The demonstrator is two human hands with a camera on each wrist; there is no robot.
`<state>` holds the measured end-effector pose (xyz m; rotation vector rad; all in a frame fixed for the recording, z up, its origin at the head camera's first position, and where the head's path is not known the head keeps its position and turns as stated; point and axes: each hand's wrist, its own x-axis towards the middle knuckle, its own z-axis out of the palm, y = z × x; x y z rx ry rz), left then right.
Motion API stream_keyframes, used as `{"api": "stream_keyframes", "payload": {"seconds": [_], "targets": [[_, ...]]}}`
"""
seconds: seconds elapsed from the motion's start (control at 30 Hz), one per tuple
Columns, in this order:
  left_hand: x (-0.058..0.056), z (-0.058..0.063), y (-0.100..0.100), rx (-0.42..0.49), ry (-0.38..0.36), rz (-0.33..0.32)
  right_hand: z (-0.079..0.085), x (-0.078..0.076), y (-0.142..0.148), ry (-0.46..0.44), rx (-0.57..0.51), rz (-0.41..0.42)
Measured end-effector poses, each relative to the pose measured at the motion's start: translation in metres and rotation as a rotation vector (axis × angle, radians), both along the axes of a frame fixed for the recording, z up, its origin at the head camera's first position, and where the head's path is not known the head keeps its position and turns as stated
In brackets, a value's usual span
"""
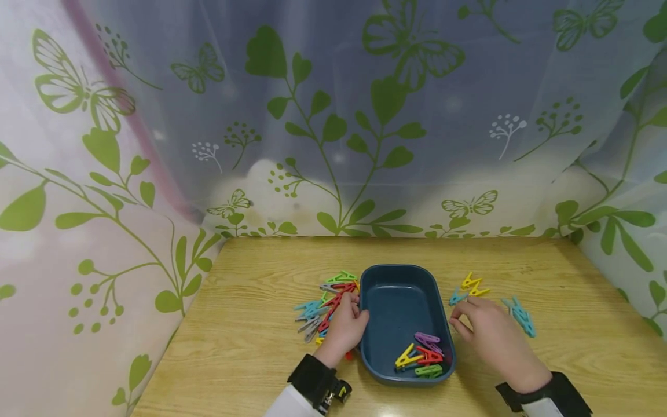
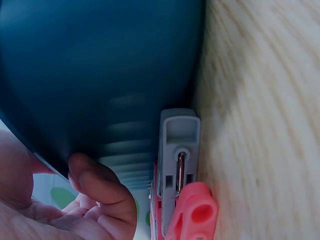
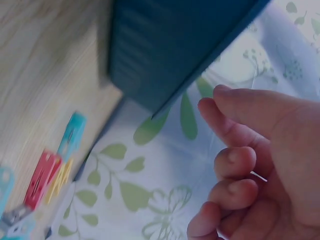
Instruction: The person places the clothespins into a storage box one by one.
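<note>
A dark blue plastic tub [image 1: 398, 313] stands on the table; several clothes pegs [image 1: 428, 354] in purple, red, yellow and green lie at its near end. My left hand [image 1: 346, 324] holds the tub's left rim between thumb and fingers; the rim also shows in the left wrist view. My right hand [image 1: 495, 336] hovers just off the right side, fingers loosely bent, thumb and index tips close together. Nothing shows between them in the right wrist view. Right of the tub lie yellow pegs [image 1: 475, 285] and teal pegs [image 1: 521, 317]; a red peg [image 3: 42, 180] appears only in the right wrist view.
A heap of mixed pegs [image 1: 312, 310] lies left of the tub, partly hidden by my left hand. A grey peg [image 2: 179, 150] is close against the tub's wall. The wooden table [image 1: 229, 347] meets a leaf-printed curtain [image 1: 333, 145] at the back and sides.
</note>
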<state>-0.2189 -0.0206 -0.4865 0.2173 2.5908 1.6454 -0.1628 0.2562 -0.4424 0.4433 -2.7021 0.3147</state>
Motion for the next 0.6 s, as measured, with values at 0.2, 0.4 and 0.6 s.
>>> {"api": "stream_keyframes", "payload": {"seconds": [0.2, 0.4, 0.6], "targets": [[0.000, 0.001, 0.000, 0.006, -0.005, 0.002, 0.000, -0.001, 0.018, -0.072, 0.024, -0.043], [0.000, 0.001, 0.000, 0.010, -0.008, 0.001, -0.005, -0.003, 0.034, -0.195, 0.080, -0.078], [0.000, 0.001, 0.001, 0.005, -0.008, 0.007, -0.010, -0.007, 0.057, -0.360, 0.095, -0.132]]}}
